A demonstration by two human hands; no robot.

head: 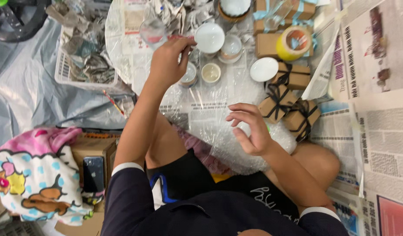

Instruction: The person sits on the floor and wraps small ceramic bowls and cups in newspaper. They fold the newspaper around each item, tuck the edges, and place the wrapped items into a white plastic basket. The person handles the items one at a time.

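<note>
two hands work over bubble wrap (236, 144): the left hand (166, 63) pinches a white round lid (209, 37) above small jars (210, 72), while the right hand (249, 126) hovers, fingers curled apart, beside ribboned kraft boxes (289, 109).

Left hand (166, 63) reaches forward, fingers pinched together; right hand (249, 129) hovers lower, fingers loosely curled.

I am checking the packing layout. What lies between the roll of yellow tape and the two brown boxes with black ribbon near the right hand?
In the head view, between the roll of yellow tape and the two brown boxes lie a third ribboned box and a white lid.
</note>
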